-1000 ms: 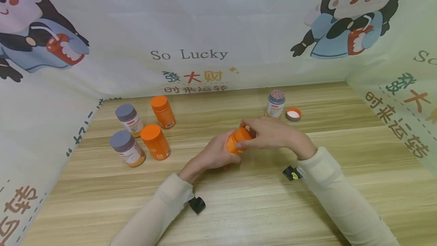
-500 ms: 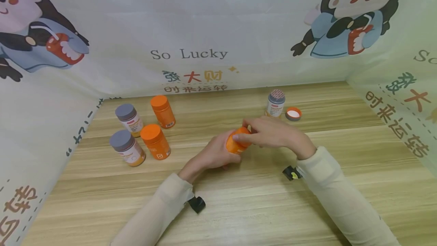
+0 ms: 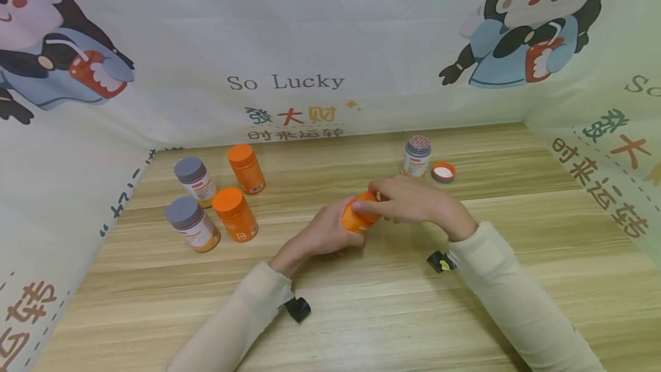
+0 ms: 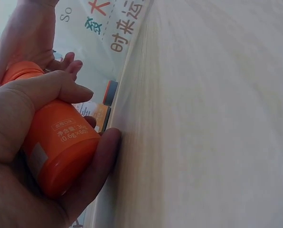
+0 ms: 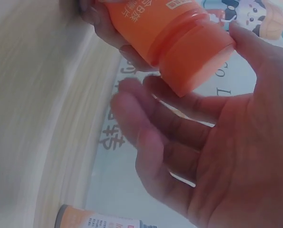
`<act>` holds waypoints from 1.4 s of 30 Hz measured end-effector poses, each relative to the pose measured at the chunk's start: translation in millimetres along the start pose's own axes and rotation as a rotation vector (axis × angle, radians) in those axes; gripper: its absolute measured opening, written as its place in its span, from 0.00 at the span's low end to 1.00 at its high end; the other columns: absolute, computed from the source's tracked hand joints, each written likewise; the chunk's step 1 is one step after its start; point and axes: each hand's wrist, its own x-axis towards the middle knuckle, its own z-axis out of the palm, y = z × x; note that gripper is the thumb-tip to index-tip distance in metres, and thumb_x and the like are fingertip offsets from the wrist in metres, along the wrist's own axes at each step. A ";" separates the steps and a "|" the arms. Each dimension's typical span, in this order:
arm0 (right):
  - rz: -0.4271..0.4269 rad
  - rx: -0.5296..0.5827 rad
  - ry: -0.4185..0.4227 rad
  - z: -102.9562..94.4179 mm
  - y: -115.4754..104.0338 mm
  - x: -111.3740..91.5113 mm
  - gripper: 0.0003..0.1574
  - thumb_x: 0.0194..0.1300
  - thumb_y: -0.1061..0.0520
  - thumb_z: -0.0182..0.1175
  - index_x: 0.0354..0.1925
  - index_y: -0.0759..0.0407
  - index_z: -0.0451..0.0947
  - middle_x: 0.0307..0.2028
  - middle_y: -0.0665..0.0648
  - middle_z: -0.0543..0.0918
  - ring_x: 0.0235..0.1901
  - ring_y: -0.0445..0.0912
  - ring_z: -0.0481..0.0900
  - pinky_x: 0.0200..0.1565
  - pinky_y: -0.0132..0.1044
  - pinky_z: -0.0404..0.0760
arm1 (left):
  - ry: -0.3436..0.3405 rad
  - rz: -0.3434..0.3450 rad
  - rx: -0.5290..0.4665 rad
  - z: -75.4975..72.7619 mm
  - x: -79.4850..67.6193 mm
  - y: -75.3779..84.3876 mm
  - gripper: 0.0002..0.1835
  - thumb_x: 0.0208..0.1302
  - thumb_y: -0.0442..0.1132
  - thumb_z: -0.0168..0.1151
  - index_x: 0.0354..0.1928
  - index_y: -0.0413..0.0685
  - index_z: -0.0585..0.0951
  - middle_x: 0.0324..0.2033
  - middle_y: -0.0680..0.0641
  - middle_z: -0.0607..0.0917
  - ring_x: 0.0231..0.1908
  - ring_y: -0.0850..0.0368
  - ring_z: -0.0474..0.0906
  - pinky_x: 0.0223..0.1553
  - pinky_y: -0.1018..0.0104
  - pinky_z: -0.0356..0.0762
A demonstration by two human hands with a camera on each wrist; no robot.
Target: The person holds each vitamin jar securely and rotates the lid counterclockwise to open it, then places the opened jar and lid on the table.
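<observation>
Tilted toward the right hand, an orange pill bottle (image 3: 354, 221) is gripped round its body by the left hand (image 3: 325, 229). The left wrist view shows thumb and fingers wrapped about the bottle's printed body (image 4: 68, 135), its base toward the camera. At the other end, the right hand (image 3: 413, 200) pinches the orange screw cap (image 5: 196, 61) between thumb and index finger. Its other fingers (image 5: 151, 161) are bent below the cap, apart from it. In the right wrist view the cap sits on the bottle's neck, with a narrow ridged band showing beneath it.
At the left stand two orange bottles (image 3: 238, 220) and two grey-capped bottles (image 3: 196, 231) with white labels. Behind the right hand is an uncapped grey bottle (image 3: 416, 159) with a patterned seal, its cap (image 3: 443, 173) lying upside down beside it. Printed cloth (image 3: 361, 45) walls the wooden table.
The right thumb has moved from the bottle's near side up across the cap. The left hand keeps its hold, and the standing bottles stay where they were.
</observation>
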 end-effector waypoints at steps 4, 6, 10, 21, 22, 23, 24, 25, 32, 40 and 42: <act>-0.039 -0.042 0.034 0.1 -0.9 1.5 0.26 0.69 0.30 0.59 0.34 0.50 0.76 0.22 0.46 0.73 0.22 0.41 0.72 0.25 0.33 0.67 | 0.000 -0.005 0.002 0.2 0.1 0.3 0.27 0.51 0.32 0.70 0.54 0.58 0.76 0.34 0.46 0.80 0.24 0.54 0.78 0.17 0.59 0.85; -0.069 -0.066 0.061 -0.3 -1.5 1.7 0.23 0.67 0.33 0.62 0.36 0.51 0.78 0.23 0.46 0.70 0.23 0.41 0.69 0.26 0.33 0.63 | 0.003 -0.007 0.004 0.2 0.1 0.6 0.26 0.51 0.32 0.70 0.53 0.58 0.76 0.35 0.46 0.80 0.24 0.53 0.79 0.17 0.58 0.85; -0.138 -0.080 0.084 -1.6 -1.9 0.7 0.21 0.63 0.40 0.67 0.46 0.51 0.81 0.28 0.47 0.79 0.26 0.41 0.74 0.29 0.33 0.72 | 0.004 -0.011 0.001 0.0 0.2 1.0 0.28 0.50 0.32 0.70 0.55 0.58 0.76 0.35 0.46 0.80 0.22 0.54 0.78 0.17 0.58 0.85; -0.304 -0.075 0.086 -5.1 0.1 -2.1 0.28 0.57 0.58 0.73 0.55 0.50 0.79 0.45 0.49 0.86 0.39 0.42 0.82 0.39 0.36 0.84 | -0.002 -0.012 0.000 -0.9 0.0 0.6 0.25 0.51 0.33 0.70 0.53 0.52 0.75 0.35 0.45 0.80 0.19 0.54 0.78 0.18 0.60 0.84; -0.311 -0.080 0.089 -5.1 0.0 -2.1 0.28 0.56 0.58 0.73 0.55 0.50 0.79 0.44 0.49 0.86 0.39 0.43 0.81 0.38 0.35 0.84 | -0.003 -0.013 -0.003 -0.8 -0.1 0.5 0.25 0.51 0.33 0.70 0.53 0.51 0.75 0.36 0.45 0.80 0.19 0.54 0.78 0.18 0.60 0.84; -0.317 -0.082 0.092 -5.1 0.1 -2.2 0.28 0.55 0.59 0.74 0.55 0.50 0.79 0.44 0.49 0.86 0.39 0.43 0.81 0.37 0.35 0.83 | -0.004 -0.013 -0.006 -0.7 -0.3 0.3 0.25 0.51 0.33 0.70 0.53 0.51 0.75 0.36 0.45 0.80 0.19 0.54 0.78 0.18 0.60 0.84; -0.318 -0.083 0.093 -5.0 0.3 -2.1 0.28 0.55 0.59 0.74 0.55 0.50 0.79 0.44 0.49 0.86 0.38 0.44 0.81 0.37 0.34 0.83 | -0.004 -0.014 -0.008 -0.6 -0.4 0.1 0.25 0.51 0.33 0.70 0.53 0.51 0.75 0.36 0.45 0.80 0.20 0.54 0.78 0.18 0.60 0.84; -0.319 -0.082 0.095 -4.9 0.0 -2.0 0.29 0.55 0.59 0.75 0.55 0.50 0.79 0.45 0.49 0.86 0.39 0.44 0.81 0.37 0.34 0.83 | -0.003 -0.016 -0.009 -0.5 -0.3 -0.1 0.25 0.51 0.33 0.70 0.53 0.51 0.75 0.36 0.45 0.80 0.20 0.55 0.78 0.18 0.60 0.84; -0.231 -0.059 0.129 1.0 -2.7 0.7 0.24 0.67 0.38 0.68 0.54 0.49 0.79 0.44 0.48 0.86 0.41 0.43 0.83 0.41 0.37 0.83 | -0.004 -0.023 -0.006 -0.7 -1.1 -0.8 0.26 0.51 0.33 0.69 0.55 0.52 0.76 0.34 0.46 0.80 0.18 0.55 0.77 0.17 0.61 0.83; -0.112 0.001 0.122 3.5 -4.5 4.6 0.20 0.71 0.38 0.61 0.46 0.51 0.80 0.25 0.48 0.81 0.24 0.42 0.79 0.27 0.35 0.77 | -0.004 -0.027 -0.008 -0.3 -1.5 0.3 0.31 0.51 0.32 0.69 0.60 0.58 0.76 0.37 0.45 0.80 0.21 0.55 0.77 0.17 0.61 0.83; -0.145 0.011 0.117 2.5 -3.0 4.0 0.18 0.69 0.41 0.65 0.47 0.51 0.81 0.30 0.49 0.84 0.28 0.42 0.82 0.32 0.35 0.80 | -0.009 -0.026 -0.008 -0.3 -1.3 0.5 0.30 0.51 0.33 0.69 0.59 0.57 0.76 0.37 0.45 0.80 0.19 0.55 0.77 0.17 0.62 0.83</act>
